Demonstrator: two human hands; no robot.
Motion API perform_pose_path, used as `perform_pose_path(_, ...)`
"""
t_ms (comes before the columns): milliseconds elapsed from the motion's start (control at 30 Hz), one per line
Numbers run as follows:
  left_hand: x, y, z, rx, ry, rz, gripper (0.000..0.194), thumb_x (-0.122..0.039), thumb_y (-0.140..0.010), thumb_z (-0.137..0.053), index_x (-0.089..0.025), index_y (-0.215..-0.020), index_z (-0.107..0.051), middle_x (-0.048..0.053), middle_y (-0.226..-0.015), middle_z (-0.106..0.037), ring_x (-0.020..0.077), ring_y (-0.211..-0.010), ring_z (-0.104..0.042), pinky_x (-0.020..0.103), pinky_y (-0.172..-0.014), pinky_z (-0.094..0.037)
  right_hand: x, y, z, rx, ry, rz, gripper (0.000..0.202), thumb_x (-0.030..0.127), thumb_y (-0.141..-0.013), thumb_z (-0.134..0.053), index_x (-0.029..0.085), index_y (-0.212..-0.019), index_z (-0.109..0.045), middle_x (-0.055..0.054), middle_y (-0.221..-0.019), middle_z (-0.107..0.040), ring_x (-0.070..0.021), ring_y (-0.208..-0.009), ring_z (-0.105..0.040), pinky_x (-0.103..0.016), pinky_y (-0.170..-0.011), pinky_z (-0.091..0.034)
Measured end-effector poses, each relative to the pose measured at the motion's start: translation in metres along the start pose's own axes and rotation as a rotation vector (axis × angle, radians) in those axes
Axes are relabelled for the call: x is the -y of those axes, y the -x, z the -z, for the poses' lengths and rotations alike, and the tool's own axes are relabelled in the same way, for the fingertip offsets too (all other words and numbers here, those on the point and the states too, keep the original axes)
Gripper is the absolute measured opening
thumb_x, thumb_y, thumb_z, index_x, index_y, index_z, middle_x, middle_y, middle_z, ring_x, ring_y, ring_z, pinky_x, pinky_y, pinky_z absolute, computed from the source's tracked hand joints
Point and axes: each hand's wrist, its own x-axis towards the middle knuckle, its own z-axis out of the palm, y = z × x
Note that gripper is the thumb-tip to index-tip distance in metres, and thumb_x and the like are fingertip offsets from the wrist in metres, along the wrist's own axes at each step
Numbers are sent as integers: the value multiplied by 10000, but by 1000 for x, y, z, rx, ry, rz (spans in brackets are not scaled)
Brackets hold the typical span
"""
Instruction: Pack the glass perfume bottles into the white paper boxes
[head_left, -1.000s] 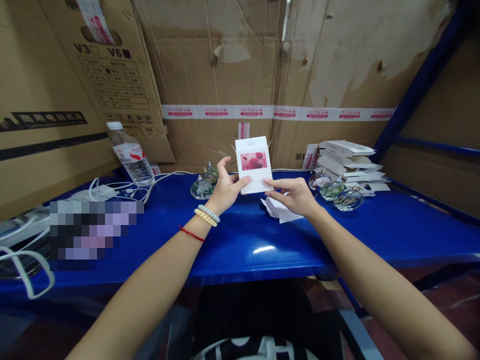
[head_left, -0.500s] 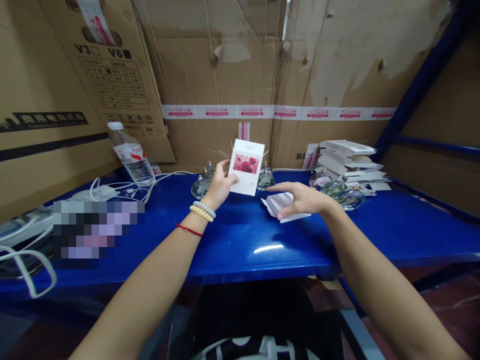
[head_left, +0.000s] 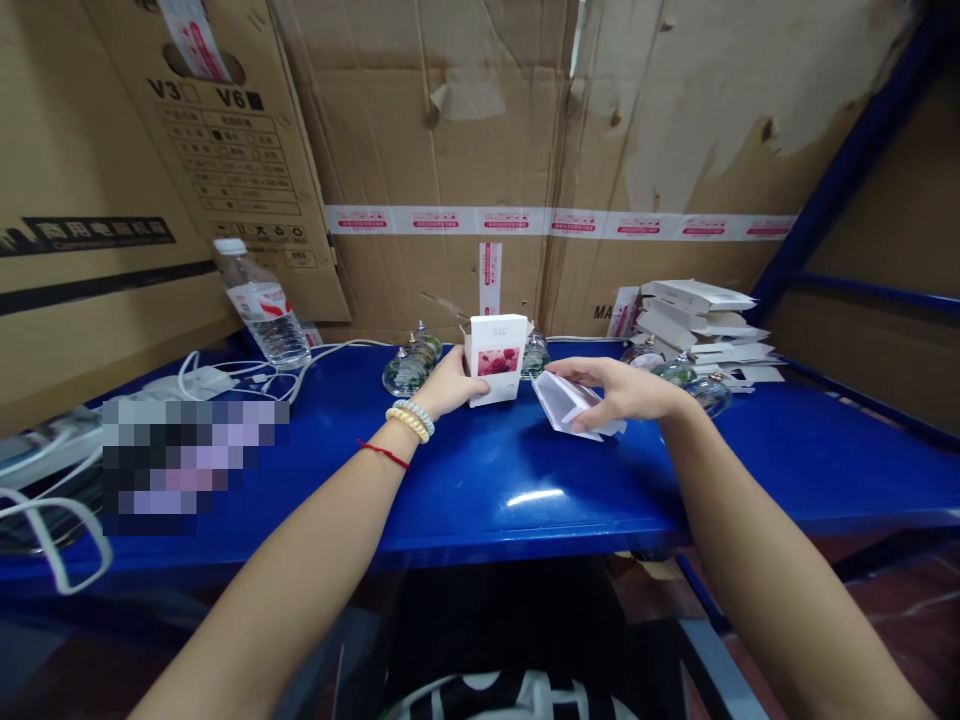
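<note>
My left hand (head_left: 451, 385) is closed around the left side of a small white box (head_left: 498, 362) with a red rose picture on its front. The box stands upright, its lower edge close to the blue tabletop. In my right hand (head_left: 611, 392) is a folded white paper insert (head_left: 564, 402), gripped between thumb and fingers and tilted, its hollow side turned toward the left. Behind the box, a glass bottle (head_left: 535, 355) is partly hidden. More round glass bottles stand left of the box (head_left: 406, 372) and beyond my right hand (head_left: 709, 393).
A stack of flat white cartons (head_left: 697, 325) lies at the back right. On the left are a water bottle (head_left: 266, 310), white cables (head_left: 191, 380) and a blurred-out object (head_left: 195, 455). Large cardboard boxes (head_left: 442, 130) wall off the back of the blue table (head_left: 465, 490).
My left hand has lowered the box and turned it more upright, so its top and side show. My right hand has taken hold of the white insert and tipped it up.
</note>
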Motion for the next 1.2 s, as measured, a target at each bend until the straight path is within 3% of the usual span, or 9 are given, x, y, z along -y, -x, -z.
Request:
perform_pose_path(133, 5, 0, -1, 41, -2, 22, 603, -120, -521, -767, -148, -1072, -523, 125, -1120, -666, 281, -1017, -652, 480, -924, -510, 1, 0, -1, -110, -452, 99, 868, 533, -572, -822, 210, -1321, -523, -90, -1143, -679, -230, -977, -663, -352, -825, -542)
perform_pose_path(267, 2, 2, -2, -56, -6, -19, 624, -236, -561, -826, -162, -1083, -492, 124, -1114, -653, 261, -1005, -648, 479, -940, -497, -1, -3, -3, -263, -642, 79, 907, 608, -519, -819, 242, -1285, -500, -61, -972, -695, -227, -828, -682, -338, -701, -550)
perform_pose_path(467, -7, 6, -4, -115, -62, -104, 555, -341, -646, -789, -179, -1091, -501, 89, -1053, -649, 231, -967, -637, 431, -905, -492, -10, -10, -3, -505, -636, 120, 793, 717, -625, -662, 250, -1238, -477, -58, -927, -676, -240, -789, -687, -385, -704, -561)
perform_pose_path(600, -11, 9, -7, -144, -154, -134, 544, -326, -639, -781, -182, -1093, -519, 79, -1023, -653, 224, -931, -630, 410, -881, -487, -18, -17, -1, -665, -562, 143, 628, 720, -747, -522, 240, -1151, -520, -71, -958, -679, -249, -873, -678, -388, -748, -562)
perform_pose_path(700, -13, 11, -8, -129, -169, -132, 555, -336, -646, -773, -178, -1109, -511, 95, -1063, -652, 230, -943, -631, 407, -872, -490, -21, -19, 0, -763, -582, 128, 584, 695, -756, -528, 238, -1120, -546, -74, -1008, -675, -258, -945, -664, -394, -805, -556)
perform_pose_path(833, -20, 17, -10, -118, -242, -166, 601, -361, -660, -771, -176, -1160, -493, 109, -1099, -656, 253, -987, -628, 422, -894, -486, -14, -14, 2, -752, -591, 131, 671, 749, -770, -451, 241, -1197, -548, -103, -1097, -670, -292, -1021, -651, -439, -845, -525)
perform_pose_path(1000, -28, 25, -19, -126, -440, -391, 533, -336, -705, -744, -189, -1182, -557, 89, -1095, -634, 248, -1033, -604, 396, -944, -473, 0, -3, 2, -730, -673, 145, 775, 792, -795, -289, 234, -1264, -553, -140, -1140, -672, -322, -1118, -616, -480, -864, -487)
perform_pose_path(1100, -29, 28, -28, -216, -511, -460, 369, -401, -736, -731, -167, -1010, -649, 84, -993, -610, 234, -994, -595, 369, -924, -486, 1, -3, 0, -720, -797, 164, 726, 782, -760, -382, 231, -1178, -606, -130, -1176, -664, -319, -1151, -600, -475, -881, -494)
perform_pose_path(1200, -32, 32, -35, -261, -560, -442, 382, -479, -742, -720, -154, -935, -664, 73, -927, -574, 207, -905, -589, 356, -862, -506, -2, -7, -3, -716, -955, 180, 637, 764, -689, -520, 249, -1038, -658, -88, -1082, -698, -295, -1105, -624, -447, -895, -510)
